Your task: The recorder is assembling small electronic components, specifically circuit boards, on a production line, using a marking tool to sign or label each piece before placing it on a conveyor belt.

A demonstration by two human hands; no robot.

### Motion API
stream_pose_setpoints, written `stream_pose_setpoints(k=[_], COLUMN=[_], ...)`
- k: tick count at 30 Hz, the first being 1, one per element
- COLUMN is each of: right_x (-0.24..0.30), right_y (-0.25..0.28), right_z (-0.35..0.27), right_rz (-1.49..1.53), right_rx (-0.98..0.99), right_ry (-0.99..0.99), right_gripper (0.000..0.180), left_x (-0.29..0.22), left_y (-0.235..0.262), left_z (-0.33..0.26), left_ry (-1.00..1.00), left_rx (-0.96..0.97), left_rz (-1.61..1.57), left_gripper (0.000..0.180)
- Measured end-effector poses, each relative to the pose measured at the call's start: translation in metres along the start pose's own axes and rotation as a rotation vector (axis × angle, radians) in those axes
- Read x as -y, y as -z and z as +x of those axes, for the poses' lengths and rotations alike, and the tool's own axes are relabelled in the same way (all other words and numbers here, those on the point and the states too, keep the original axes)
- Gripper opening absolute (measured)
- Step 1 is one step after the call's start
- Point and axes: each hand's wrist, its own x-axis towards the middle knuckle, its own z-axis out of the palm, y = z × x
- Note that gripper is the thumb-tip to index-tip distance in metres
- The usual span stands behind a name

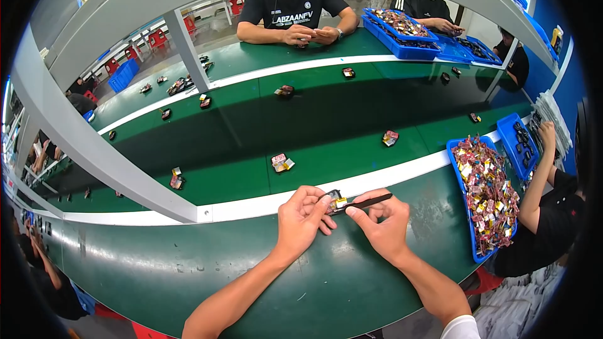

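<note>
My left hand point(300, 221) pinches a small black-cased electronic part point(335, 203) over the near green worktop. The part has a yellow and whitish piece on top, and my fingers cover some of it. Between the thumb and fingers of my right hand point(384, 225) is a slim black tool point(372, 201), shaped like tweezers. Its left end reaches the part, though whether it touches is too small to tell. Both hands are close together, just in front of the white rail point(251, 204).
Beyond the rail runs a green conveyor belt point(339, 150) carrying several scattered small parts point(282, 162). A blue tray point(478, 254) heaped with red and yellow pieces stands right; another blue tray point(519, 148) holds black parts. Grey frame posts point(113, 169) cross the left. Co-workers point(292, 12) sit opposite and alongside.
</note>
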Motion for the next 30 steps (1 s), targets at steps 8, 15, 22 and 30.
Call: stream_pose_setpoints(k=[8, 15, 22, 30], right_x=[-0.003, -0.005, -0.004, 0.000], right_y=[-0.002, 0.002, 0.003, 0.003], right_z=[0.002, 0.003, 0.004, 0.003], right_rz=[0.305, 0.270, 0.316, 0.186], right_rx=[-0.025, -0.004, -0.002, 0.034], right_ry=[-0.242, -0.215, -0.200, -0.056], right_gripper=[0.015, 0.015, 0.015, 0.013], left_x=[-0.001, -0.003, 0.000, -0.003], left_y=[-0.002, -0.002, 0.004, 0.008], left_z=[-0.001, -0.001, 0.000, 0.001], left_ry=[-0.008, -0.014, 0.040, 0.087], left_rx=[0.009, 0.012, 0.077, 0.163], left_rz=[0.013, 0.010, 0.002, 0.001], left_gripper=[0.019, 0.020, 0.027, 0.033])
